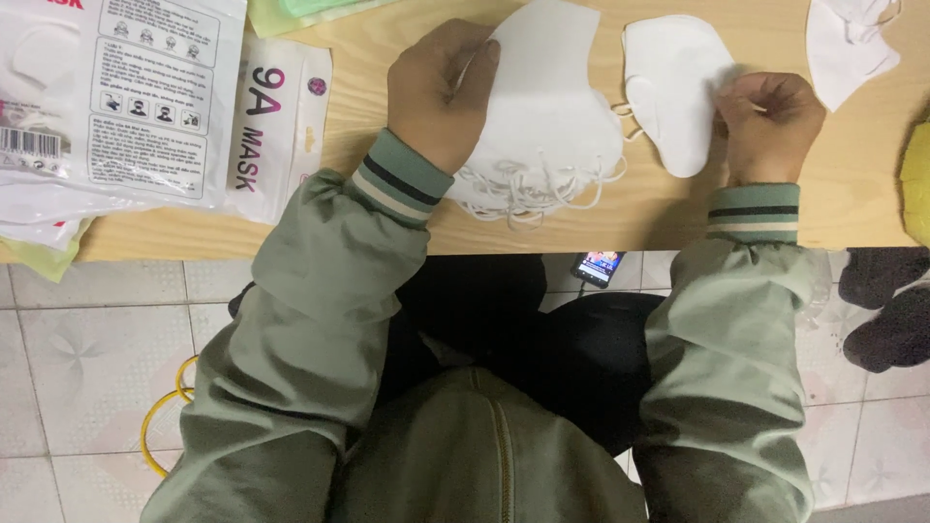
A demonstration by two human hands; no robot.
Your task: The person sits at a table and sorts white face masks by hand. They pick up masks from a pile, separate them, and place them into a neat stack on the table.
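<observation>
The mask stack (542,145) sits near the table (387,68) front edge, its loops almost reaching it; bare wood shows between stack and packets (116,107). The left hand (436,92) closes its grip on the stack's top mask. The right hand (770,121) pinches a single mask (673,87) (lying just right of the stack).

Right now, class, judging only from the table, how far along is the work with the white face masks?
Done: flat printed packets lie piled at the table's left. In hand: the left hand grips a stack of white masks with loops trailing, and the right hand pinches a single mask beside it. Left: the thick stack and another loose mask at the far right.
</observation>
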